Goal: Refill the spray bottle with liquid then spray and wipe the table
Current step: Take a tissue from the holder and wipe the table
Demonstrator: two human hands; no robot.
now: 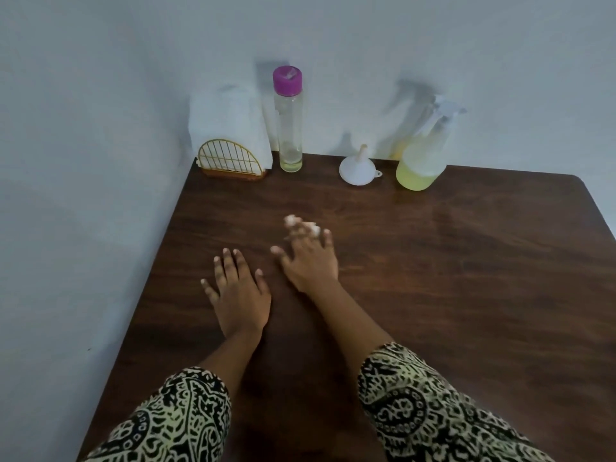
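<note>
Head view, looking down over the person's forearms: the spray bottle (423,158) stands upright at the far edge of the dark wooden table (466,278), close to the pale wall (100,128), its lower part filled with yellowish liquid and its white trigger head on. Just left of the spray bottle a white funnel (358,170) sits mouth-down with its spout pointing up. Further left of it stands a tall clear bottle (290,128) with a purple cap and only a little pale liquid at the bottom. Furthest left from the spray bottle, in the table's back corner, a gold wire napkin holder (230,161) holds white paper napkins (226,118). Nearer to the person than the spray bottle, and to its left, the right hand (308,261) lies over a small white wad of tissue (293,221). The fingers are splayed and press the wad against the tabletop, with bits of white showing past the fingertips. That hand is blurred, so the hold is not clear in detail. The left hand (238,295) rests palm-down beside it, further from the spray bottle, fingers straight and spread, holding nothing. Both arms come out of black-and-cream patterned sleeves (186,418). A faint sheen shows on the wood just in front of the spray bottle.
</note>
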